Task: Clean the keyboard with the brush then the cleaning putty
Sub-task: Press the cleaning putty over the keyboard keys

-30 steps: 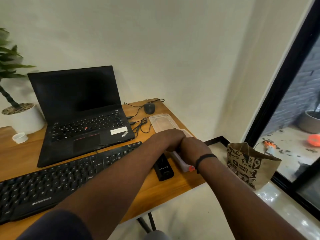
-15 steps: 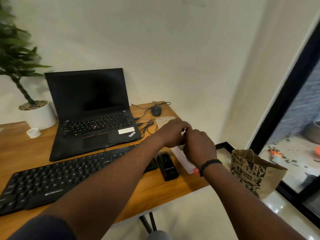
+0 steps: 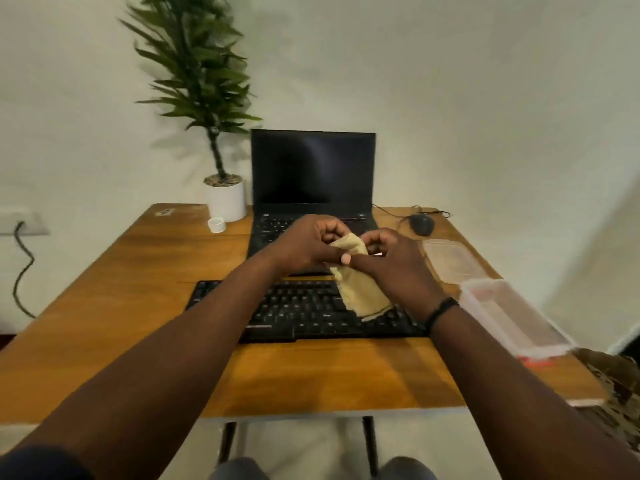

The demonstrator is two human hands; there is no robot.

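Note:
A black keyboard (image 3: pixel 304 311) lies on the wooden desk (image 3: pixel 121 306) in front of the laptop. Above it, both my hands hold a pale yellow, soft, stretched piece that looks like the cleaning putty (image 3: pixel 360 289). My left hand (image 3: pixel 304 244) pinches its top from the left, and my right hand (image 3: pixel 391 261) grips it from the right. The lower part of the piece hangs down over the keyboard's right half. No brush is in sight.
A black laptop (image 3: pixel 311 174) stands open behind the keyboard. A potted plant (image 3: pixel 225 199) and small white cap (image 3: pixel 216 224) sit at back left. A mouse (image 3: pixel 421 224), a clear lid (image 3: pixel 450 259) and a clear plastic box (image 3: pixel 512 317) line the right side.
My view has swung from the desk's right end to its centre. Both hands left the plastic box area and now hold the yellow piece over the keyboard.

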